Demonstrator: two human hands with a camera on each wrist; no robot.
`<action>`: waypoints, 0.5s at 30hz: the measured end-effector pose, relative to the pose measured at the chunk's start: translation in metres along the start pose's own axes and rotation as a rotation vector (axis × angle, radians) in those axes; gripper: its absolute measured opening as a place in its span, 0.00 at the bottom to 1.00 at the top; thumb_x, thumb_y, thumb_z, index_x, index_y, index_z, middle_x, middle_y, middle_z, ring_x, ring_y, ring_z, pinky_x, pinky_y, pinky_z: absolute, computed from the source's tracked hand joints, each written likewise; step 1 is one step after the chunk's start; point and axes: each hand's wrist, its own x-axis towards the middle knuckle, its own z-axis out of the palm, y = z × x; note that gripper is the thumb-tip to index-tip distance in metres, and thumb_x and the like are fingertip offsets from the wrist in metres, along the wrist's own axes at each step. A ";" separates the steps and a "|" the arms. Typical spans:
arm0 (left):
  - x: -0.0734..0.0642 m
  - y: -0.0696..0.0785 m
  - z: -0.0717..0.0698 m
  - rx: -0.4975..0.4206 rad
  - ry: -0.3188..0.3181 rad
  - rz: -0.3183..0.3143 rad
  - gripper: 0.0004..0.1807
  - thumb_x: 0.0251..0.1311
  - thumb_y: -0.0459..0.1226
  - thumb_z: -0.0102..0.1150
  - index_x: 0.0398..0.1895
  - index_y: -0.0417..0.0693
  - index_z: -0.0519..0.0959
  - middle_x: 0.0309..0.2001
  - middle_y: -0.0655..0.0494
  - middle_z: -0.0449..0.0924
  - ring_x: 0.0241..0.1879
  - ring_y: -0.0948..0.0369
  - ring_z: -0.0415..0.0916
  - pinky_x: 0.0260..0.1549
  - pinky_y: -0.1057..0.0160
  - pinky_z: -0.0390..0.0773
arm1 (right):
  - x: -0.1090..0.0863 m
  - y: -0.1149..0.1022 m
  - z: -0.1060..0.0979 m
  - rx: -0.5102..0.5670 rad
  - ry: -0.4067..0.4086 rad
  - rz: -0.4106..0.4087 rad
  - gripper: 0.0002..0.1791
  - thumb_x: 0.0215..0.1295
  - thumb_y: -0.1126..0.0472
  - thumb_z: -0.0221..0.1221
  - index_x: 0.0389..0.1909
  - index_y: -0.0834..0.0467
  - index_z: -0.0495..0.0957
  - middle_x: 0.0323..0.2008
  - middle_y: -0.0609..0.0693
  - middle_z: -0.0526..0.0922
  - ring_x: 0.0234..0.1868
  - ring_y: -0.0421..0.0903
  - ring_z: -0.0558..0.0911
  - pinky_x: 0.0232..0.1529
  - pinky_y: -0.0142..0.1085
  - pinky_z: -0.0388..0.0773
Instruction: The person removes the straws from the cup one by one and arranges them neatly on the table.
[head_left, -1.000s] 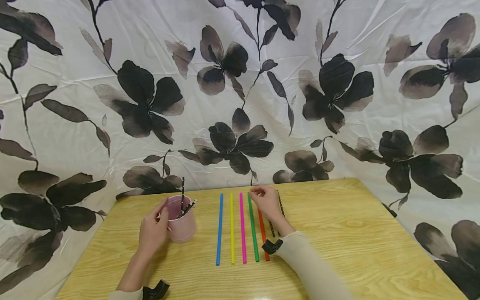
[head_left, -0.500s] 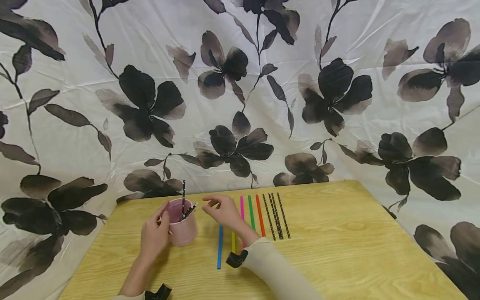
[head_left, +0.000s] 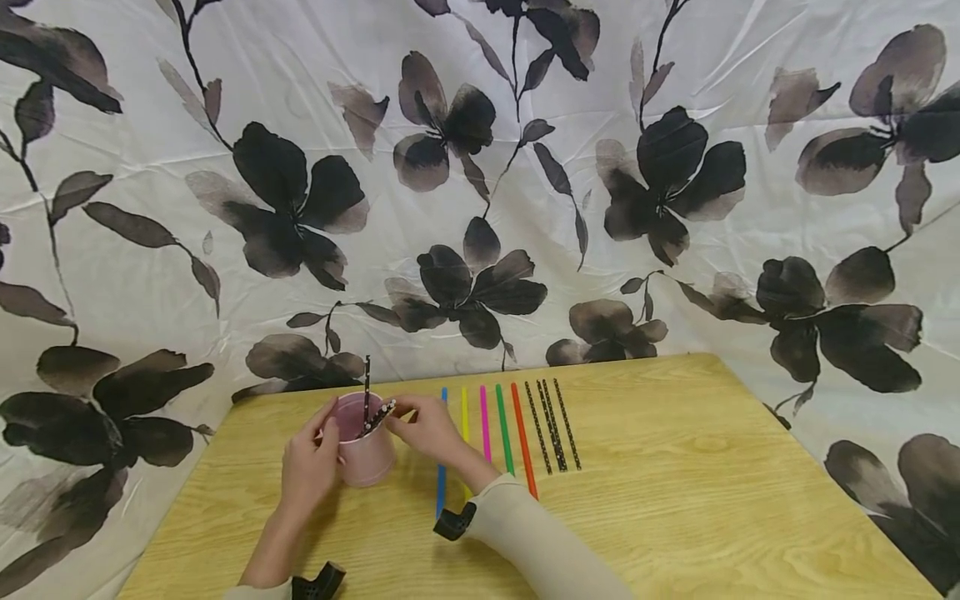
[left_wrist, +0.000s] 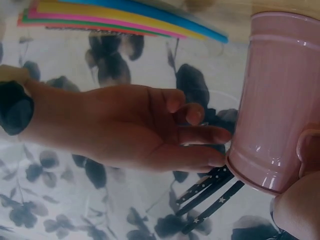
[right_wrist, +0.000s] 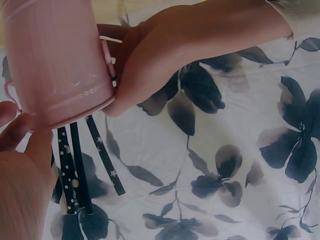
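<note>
My left hand [head_left: 309,458] grips a small pink bucket [head_left: 367,462] at its left side, thumb in front. Inside stands one upright black patterned straw [head_left: 367,379], and several more black straws [right_wrist: 66,167] with dots or stars lean over the right rim. My right hand [head_left: 427,429] is at that rim, its thumb and index finger right by the leaning straw ends. In the left wrist view the fingers of the right hand [left_wrist: 135,127] are loosely extended, with fingertips at the rim. The bucket's side handle [right_wrist: 107,60] shows beside the left hand's fingers in the right wrist view.
On the wooden table [head_left: 712,467] lie a blue straw [head_left: 441,483], a yellow straw [head_left: 465,408], a pink straw [head_left: 484,421], a green straw [head_left: 503,425] and a red straw [head_left: 523,442] in a row. Several black patterned straws [head_left: 551,425] lie to their right. Floral cloth [head_left: 525,208] hangs behind.
My right hand has moved left from the top of the green straw to the bucket's right rim, uncovering the black straws on the table. My left hand has stayed on the bucket.
</note>
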 end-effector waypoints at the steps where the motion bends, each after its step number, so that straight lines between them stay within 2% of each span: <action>1: 0.000 0.000 0.000 -0.002 0.000 0.003 0.19 0.62 0.49 0.39 0.57 0.66 0.69 0.42 0.52 0.76 0.21 0.61 0.74 0.15 0.65 0.71 | 0.000 -0.001 0.001 -0.004 0.005 -0.010 0.06 0.55 0.58 0.59 0.34 0.51 0.80 0.28 0.40 0.79 0.26 0.36 0.74 0.24 0.25 0.69; 5: 0.000 -0.001 -0.001 -0.015 -0.003 0.006 0.19 0.62 0.49 0.40 0.57 0.66 0.69 0.42 0.52 0.76 0.20 0.61 0.74 0.15 0.65 0.71 | 0.000 -0.002 0.002 0.001 0.025 -0.035 0.03 0.54 0.59 0.60 0.29 0.51 0.81 0.28 0.39 0.79 0.25 0.35 0.74 0.23 0.25 0.69; 10: -0.001 0.000 -0.001 -0.013 -0.001 -0.010 0.19 0.62 0.49 0.40 0.56 0.67 0.69 0.37 0.52 0.77 0.17 0.62 0.73 0.14 0.65 0.71 | -0.001 -0.003 0.003 0.019 0.035 -0.046 0.05 0.55 0.58 0.60 0.31 0.52 0.82 0.29 0.39 0.80 0.29 0.31 0.73 0.25 0.24 0.70; 15: 0.000 0.001 0.000 -0.009 -0.001 -0.011 0.19 0.62 0.49 0.39 0.57 0.67 0.69 0.34 0.52 0.77 0.16 0.62 0.73 0.14 0.64 0.71 | -0.002 -0.006 0.004 0.017 0.070 -0.059 0.06 0.54 0.59 0.60 0.33 0.53 0.81 0.29 0.39 0.79 0.25 0.35 0.74 0.24 0.24 0.69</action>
